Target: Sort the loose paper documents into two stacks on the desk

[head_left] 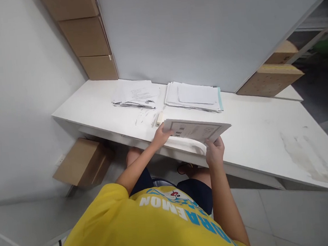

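In the head view, my one camera, I see the papers (196, 129) tilted up over the front edge of the desk (247, 131), in front of the right pile (196, 95). I judge a slip the main risk: they are pinched only at the left side and the lower right, so one slack grip could let sheets slide past each other or drop to the floor (250, 207). Hands drawing unevenly could bend or crease them. The block (160, 118) lies just beyond my left hand (162, 135), so a careless push could knock it. The left pile (138, 94) is ragged, and a brush would likely shift its loose sheets.

My left hand is nearly closed, narrow on the papers' left edge. My right hand (214, 149) pinches their lower right part; I cannot tell how firmly either grips.
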The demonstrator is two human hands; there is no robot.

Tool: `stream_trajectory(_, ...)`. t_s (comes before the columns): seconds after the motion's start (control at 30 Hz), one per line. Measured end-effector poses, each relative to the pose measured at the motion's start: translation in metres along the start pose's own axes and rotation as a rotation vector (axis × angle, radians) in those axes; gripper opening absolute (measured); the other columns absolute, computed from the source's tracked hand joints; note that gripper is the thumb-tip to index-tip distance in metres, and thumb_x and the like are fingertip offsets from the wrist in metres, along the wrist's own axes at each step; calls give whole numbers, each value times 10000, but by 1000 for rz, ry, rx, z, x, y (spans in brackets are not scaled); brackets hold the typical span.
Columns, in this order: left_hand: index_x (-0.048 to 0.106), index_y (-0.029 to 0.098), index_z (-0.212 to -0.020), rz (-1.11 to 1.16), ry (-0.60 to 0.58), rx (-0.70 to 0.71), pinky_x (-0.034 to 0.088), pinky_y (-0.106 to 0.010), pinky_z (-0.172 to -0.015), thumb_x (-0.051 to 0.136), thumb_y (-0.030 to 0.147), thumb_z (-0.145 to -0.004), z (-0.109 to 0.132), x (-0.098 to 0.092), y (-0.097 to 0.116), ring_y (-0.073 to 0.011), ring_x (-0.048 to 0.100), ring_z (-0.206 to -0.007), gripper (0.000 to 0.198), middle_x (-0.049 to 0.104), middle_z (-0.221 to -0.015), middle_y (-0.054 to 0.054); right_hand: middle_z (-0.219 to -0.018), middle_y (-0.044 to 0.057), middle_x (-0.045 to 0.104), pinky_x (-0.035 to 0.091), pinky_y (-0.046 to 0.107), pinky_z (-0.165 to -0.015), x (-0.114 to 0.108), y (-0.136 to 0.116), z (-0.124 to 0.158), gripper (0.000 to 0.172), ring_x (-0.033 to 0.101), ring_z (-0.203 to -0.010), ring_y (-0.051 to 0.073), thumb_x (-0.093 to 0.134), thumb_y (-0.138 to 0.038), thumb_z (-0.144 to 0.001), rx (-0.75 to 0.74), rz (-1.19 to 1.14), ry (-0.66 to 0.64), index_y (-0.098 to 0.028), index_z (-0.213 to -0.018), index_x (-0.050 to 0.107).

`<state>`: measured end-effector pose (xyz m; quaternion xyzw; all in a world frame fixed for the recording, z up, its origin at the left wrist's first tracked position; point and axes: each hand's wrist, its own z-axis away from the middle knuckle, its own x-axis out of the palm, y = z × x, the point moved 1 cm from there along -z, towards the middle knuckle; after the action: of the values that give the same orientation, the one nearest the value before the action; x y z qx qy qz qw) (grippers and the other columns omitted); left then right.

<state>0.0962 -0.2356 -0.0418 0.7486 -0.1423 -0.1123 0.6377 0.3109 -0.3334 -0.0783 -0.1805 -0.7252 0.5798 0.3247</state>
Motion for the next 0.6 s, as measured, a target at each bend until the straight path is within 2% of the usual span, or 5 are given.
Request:
stream_trajectory(0.13, 632, 175, -1118, 15, 51, 16, 476, -400, -1005, 688, 327, -828, -2, 8, -9, -287, 625, -1156, 332, 697, -1176, -127, -867, 5, 677, 476, 344, -833, -8, 15, -3, 317, 607, -874, 195, 736, -339, -647, 2, 74, 40, -183, -909, 649)
stream_trajectory(0.33, 644, 183, -988, -12, 136, -16, 521, -346, -854, 693, 387, -832, 0, 1, -15, -240, 662, -951, 261, 706, -926, -58, -825, 1, 666, 476, 337, -786, -13, 22, -6, 302, 605, -839, 196, 758, -354, -629, -23, 69, 46, -183, -857, 660)
stream_trajectory(0.47, 615, 202, -859, -101, 175, 101, 504, -308, -819, 702, 453, -826, -13, -2, -6, -196, 637, -844, 268, 646, -820, -12, -699, -29, 597, 457, 298, -726, -12, 23, -9, 224, 567, -742, 159, 746, -348, -638, -25, 73, 56, -197, -754, 628)
stream_trajectory(0.6, 617, 222, -987, -154, 143, 225, 497, -295, -826, 677, 522, -856, -32, -1, -1, -194, 634, -906, 333, 653, -918, -23, -758, -27, 599, 463, 303, -753, -13, 28, -13, 250, 572, -773, 161, 712, -357, -655, -24, 78, -4, -221, -836, 607)
